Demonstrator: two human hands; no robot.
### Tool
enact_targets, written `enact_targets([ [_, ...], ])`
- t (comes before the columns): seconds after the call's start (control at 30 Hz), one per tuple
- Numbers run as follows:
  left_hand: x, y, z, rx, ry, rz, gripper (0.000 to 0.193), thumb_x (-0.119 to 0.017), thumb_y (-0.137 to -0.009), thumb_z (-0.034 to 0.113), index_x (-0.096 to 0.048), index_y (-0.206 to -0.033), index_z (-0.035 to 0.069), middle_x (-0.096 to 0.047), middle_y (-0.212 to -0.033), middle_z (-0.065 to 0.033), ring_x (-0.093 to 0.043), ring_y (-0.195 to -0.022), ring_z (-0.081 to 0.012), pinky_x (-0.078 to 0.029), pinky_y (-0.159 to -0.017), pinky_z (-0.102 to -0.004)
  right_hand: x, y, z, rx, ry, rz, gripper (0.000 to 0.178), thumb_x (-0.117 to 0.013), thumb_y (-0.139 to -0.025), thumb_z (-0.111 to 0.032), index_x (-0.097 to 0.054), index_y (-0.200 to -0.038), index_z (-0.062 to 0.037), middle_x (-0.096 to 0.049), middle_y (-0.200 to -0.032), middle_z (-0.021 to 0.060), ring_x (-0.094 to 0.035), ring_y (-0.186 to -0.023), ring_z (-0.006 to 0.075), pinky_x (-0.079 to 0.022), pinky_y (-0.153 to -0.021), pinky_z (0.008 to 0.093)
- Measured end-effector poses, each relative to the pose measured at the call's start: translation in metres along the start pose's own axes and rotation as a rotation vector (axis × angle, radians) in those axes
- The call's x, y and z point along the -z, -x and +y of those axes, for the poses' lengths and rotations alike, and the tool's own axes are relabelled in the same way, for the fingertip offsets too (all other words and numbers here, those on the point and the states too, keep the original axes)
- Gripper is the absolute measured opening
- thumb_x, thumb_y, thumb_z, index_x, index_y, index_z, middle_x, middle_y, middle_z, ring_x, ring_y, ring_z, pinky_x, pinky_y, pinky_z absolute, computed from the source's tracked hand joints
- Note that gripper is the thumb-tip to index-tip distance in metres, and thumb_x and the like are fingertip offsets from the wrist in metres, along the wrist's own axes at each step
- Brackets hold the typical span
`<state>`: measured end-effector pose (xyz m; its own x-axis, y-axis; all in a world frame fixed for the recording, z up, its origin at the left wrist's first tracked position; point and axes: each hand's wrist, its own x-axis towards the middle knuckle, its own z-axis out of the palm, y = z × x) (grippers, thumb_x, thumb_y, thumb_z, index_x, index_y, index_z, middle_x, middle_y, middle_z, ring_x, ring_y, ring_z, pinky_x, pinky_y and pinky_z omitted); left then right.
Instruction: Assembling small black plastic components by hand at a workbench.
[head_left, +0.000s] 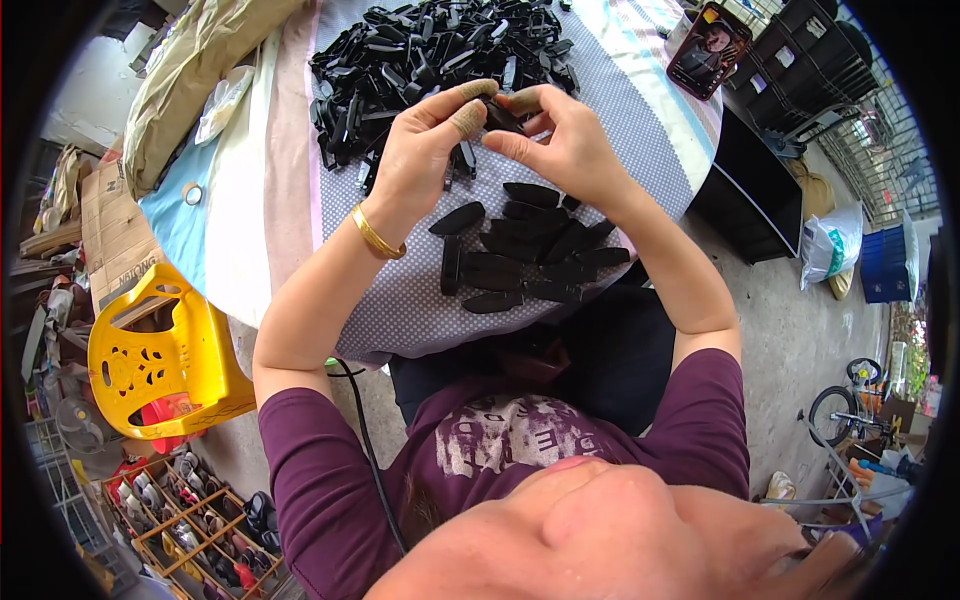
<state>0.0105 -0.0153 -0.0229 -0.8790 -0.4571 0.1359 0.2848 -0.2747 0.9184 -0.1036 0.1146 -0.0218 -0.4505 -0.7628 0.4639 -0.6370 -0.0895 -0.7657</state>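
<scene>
Above the table, my two hands meet over the near edge of a big heap of shiny black plastic pieces [420, 55]. A small black plastic piece [504, 118] is held between them. My left hand [425, 150], with tan finger covers on thumb and forefinger, pinches its left end. My right hand [572, 148] has a similar cover on its forefinger and grips the other side; its thumb lies stretched along beneath. The fingers hide part of the piece. Nearer me, several matte black elongated pieces [530, 240] lie in a loose group on the dotted cloth.
A striped and dotted cloth [290, 230] covers the round table. A phone [708, 50] stands at the far right edge, brown paper [185, 90] and a tape roll [193, 195] lie left. A yellow plastic chair [165, 360], shoe rack [190, 520] and black crates [810, 60] stand around.
</scene>
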Motion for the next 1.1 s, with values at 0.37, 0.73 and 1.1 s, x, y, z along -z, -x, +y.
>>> enact_targets([
  [0.37, 0.002, 0.004, 0.007, -0.117, -0.277, -0.136, 0.026, -0.058, -0.084, 0.001, -0.06, -0.11, -0.001, -0.064, -0.101, -0.0063, -0.057, -0.092, -0.0096, -0.045, -0.085, -0.0222, 0.003, 0.002, 0.005, 0.181, 0.168, -0.112, 0.022, -0.068, -0.079, -0.015, -0.062, -0.093, 0.0015, -0.058, -0.064, 0.0073, -0.051, -0.057, 0.0074, -0.043, -0.053, 0.024],
  [0.73, 0.067, 0.029, 0.031, -0.477, -1.833, -0.316, 0.075, -0.065, -0.071, 0.049, -0.038, -0.135, 0.02, -0.025, -0.144, -0.0116, -0.015, -0.135, -0.0322, -0.012, -0.108, -0.0496, 0.007, 0.021, 0.01, 0.291, -0.164, -0.605, 0.036, -0.056, -0.073, -0.004, -0.055, -0.108, 0.0, -0.059, -0.105, 0.0159, -0.057, -0.097, 0.0306, -0.044, -0.086, 0.0355],
  [1.1, 0.031, -0.029, -0.03, -0.584, -1.819, -0.158, 0.069, -0.054, -0.077, 0.056, -0.034, -0.136, 0.025, -0.022, -0.145, -0.0094, -0.012, -0.136, -0.0308, -0.006, -0.101, -0.0649, 0.012, 0.032, -0.001, 0.371, -0.195, -0.876, 0.027, -0.058, -0.081, -0.012, -0.058, -0.105, -0.001, -0.055, -0.115, 0.0139, -0.045, -0.116, 0.0312, -0.035, -0.098, 0.0415],
])
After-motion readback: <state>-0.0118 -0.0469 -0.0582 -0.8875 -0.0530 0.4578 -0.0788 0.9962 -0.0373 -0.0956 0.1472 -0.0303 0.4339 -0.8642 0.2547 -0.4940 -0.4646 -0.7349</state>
